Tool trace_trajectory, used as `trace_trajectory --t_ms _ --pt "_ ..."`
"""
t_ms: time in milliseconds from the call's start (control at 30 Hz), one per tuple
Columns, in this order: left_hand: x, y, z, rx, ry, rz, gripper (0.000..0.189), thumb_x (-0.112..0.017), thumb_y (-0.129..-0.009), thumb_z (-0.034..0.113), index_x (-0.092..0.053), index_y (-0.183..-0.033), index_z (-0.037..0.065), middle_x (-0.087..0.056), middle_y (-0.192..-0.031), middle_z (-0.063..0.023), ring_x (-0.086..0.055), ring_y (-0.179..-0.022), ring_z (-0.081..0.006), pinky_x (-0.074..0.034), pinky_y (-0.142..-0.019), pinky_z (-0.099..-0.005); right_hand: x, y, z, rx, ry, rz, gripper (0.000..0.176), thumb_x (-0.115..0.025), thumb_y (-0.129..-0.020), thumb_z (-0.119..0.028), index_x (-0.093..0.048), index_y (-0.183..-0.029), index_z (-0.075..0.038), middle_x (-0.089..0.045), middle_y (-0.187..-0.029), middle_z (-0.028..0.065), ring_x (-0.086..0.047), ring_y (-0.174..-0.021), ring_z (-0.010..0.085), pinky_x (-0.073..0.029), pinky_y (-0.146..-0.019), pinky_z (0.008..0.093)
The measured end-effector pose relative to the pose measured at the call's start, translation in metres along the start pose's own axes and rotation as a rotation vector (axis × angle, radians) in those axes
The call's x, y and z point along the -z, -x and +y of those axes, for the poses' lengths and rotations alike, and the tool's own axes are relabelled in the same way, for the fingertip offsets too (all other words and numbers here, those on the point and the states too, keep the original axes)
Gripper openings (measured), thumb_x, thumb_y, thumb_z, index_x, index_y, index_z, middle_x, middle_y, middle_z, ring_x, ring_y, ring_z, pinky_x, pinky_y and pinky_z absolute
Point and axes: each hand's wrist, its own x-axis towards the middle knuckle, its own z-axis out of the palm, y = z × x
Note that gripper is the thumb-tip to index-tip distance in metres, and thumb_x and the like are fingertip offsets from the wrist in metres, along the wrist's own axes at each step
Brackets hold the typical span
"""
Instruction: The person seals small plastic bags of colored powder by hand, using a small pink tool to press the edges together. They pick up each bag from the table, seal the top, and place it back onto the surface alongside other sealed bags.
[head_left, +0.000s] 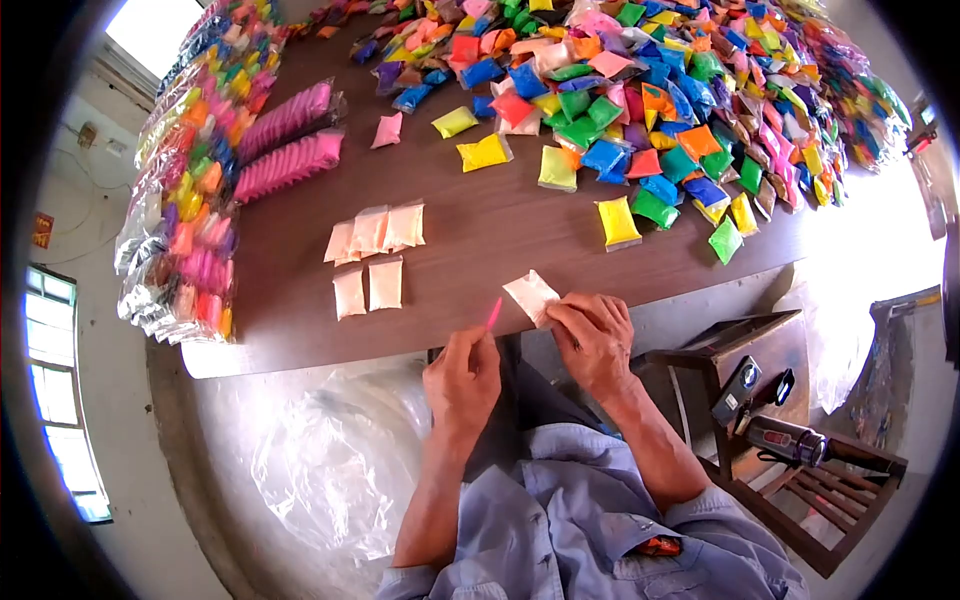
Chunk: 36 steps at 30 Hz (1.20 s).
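Observation:
My left hand (464, 378) is closed round a thin pink stick (494, 314), whose tip points up past the fingers. My right hand (592, 338) pinches the lower right edge of a pale peach packet (530, 296) over the table's front edge. The two hands are apart. To the left on the brown table (460, 230), two peach packets (385, 283) lie side by side, below a small overlapping group of peach packets (369, 232). A yellow packet (618, 222) lies beyond my right hand.
A large heap of coloured packets (600, 110) covers the table's far right. Bagged packets (200, 190) line the left edge, beside two rows of pink packets (288, 166). At lower right, a wooden stool (840, 490) stands near a bottle (785, 438) and a phone (738, 388).

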Motion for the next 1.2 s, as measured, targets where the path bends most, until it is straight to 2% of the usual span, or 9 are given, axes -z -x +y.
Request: trace_trajectory --t_ms 33,100,200,433,500,800,867,967,1200 --pt "-0.001 0.001 0.002 0.003 -0.001 -0.001 0.007 -0.071 -0.095 0.003 -0.07 -0.102 0.003 -0.068 -0.076 -0.0107 -0.063 -0.062 -0.014 -0.05 -0.06 -0.0284 -0.001 0.001 0.0 0.052 -0.001 -0.01 0.03 -0.085 -0.073 0.0 -0.075 -0.099 -0.011 -0.072 -0.103 0.0027 -0.069 -0.095 0.0262 -0.051 -0.086 0.0399" --pt "-0.004 0.0 0.008 -0.101 -0.075 0.001 0.009 -0.073 -0.092 0.001 -0.067 -0.099 0.005 -0.066 -0.074 -0.0141 -0.067 -0.062 -0.0309 -0.053 -0.057 -0.0378 0.0 0.003 -0.001 0.059 0.003 -0.006 0.032 -0.084 -0.073 -0.001 -0.076 -0.102 -0.012 -0.072 -0.103 0.0012 -0.07 -0.096 0.0252 -0.05 -0.088 0.0392" --pt "-0.01 0.005 0.011 -0.227 -0.17 -0.064 0.012 -0.074 -0.091 0.002 -0.071 -0.103 0.005 -0.072 -0.084 -0.0142 -0.072 -0.069 -0.0311 -0.055 -0.061 -0.0362 0.0 0.004 0.001 0.085 0.011 -0.018 0.033 -0.084 -0.073 -0.001 -0.076 -0.103 -0.013 -0.072 -0.104 0.0011 -0.07 -0.096 0.0249 -0.05 -0.087 0.0392" --pt "-0.018 -0.013 0.001 -0.306 -0.301 -0.142 0.012 -0.074 -0.087 0.0 -0.067 -0.094 0.007 -0.069 -0.079 -0.0119 -0.071 -0.07 -0.0323 -0.056 -0.06 -0.0409 -0.001 0.001 0.002 0.133 -0.037 -0.04 0.031 -0.083 -0.074 0.0 -0.077 -0.102 -0.012 -0.072 -0.109 0.0015 -0.07 -0.097 0.0248 -0.051 -0.089 0.0397" --pt "-0.021 -0.021 -0.001 -0.4 -0.334 -0.109 0.013 -0.074 -0.086 0.0 -0.064 -0.09 0.007 -0.068 -0.077 -0.0106 -0.07 -0.069 -0.0321 -0.056 -0.061 -0.042 0.001 -0.002 0.001 0.133 -0.043 -0.051 0.031 -0.082 -0.074 0.001 -0.077 -0.102 -0.012 -0.072 -0.109 0.0014 -0.07 -0.098 0.0248 -0.051 -0.09 0.0399" --pt "-0.013 -0.022 0.0 -0.408 -0.373 -0.165 0.012 -0.076 -0.085 0.002 -0.067 -0.092 0.007 -0.072 -0.084 -0.0107 -0.071 -0.074 -0.0314 -0.057 -0.064 -0.041 0.003 -0.002 0.0 0.132 -0.009 -0.108 0.034 -0.074 -0.078 -0.001 -0.075 -0.109 -0.015 -0.069 -0.112 -0.0012 -0.066 -0.101 0.0232 -0.048 -0.094 0.0384" --pt "-0.013 -0.02 0.001 -0.394 -0.349 -0.152 0.013 -0.077 -0.085 0.002 -0.068 -0.093 0.006 -0.072 -0.085 -0.0109 -0.072 -0.076 -0.0313 -0.057 -0.066 -0.041 0.004 -0.002 -0.002 0.135 0.04 -0.136 0.036 -0.08 -0.075 0.003 -0.077 -0.107 -0.012 -0.07 -0.114 0.0018 -0.067 -0.1 0.0247 -0.053 -0.091 0.04" --pt "-0.013 -0.022 0.003 -0.364 -0.313 -0.128 0.016 -0.078 -0.083 0.002 -0.07 -0.096 0.006 -0.072 -0.087 -0.0108 -0.073 -0.079 -0.0306 -0.058 -0.069 -0.0405 0.005 -0.011 0.0 0.178 -0.061 -0.114 0.034 -0.08 -0.075 -0.002 -0.074 -0.107 -0.011 -0.068 -0.115 0.0018 -0.067 -0.103 0.0255 -0.055 -0.089 0.0388" --pt "-0.016 -0.02 0.001 -0.369 -0.352 -0.128 0.027 -0.08 -0.081 0.003 -0.073 -0.106 0.006 -0.072 -0.091 -0.0093 -0.072 -0.083 -0.0289 -0.059 -0.072 -0.0395 0.001 -0.018 0.003 0.22 -0.129 -0.123 0.032 -0.08 -0.077 0.0 -0.073 -0.107 -0.008 -0.068 -0.114 0.0057 -0.07 -0.107 0.0286 -0.06 -0.09 0.0381"
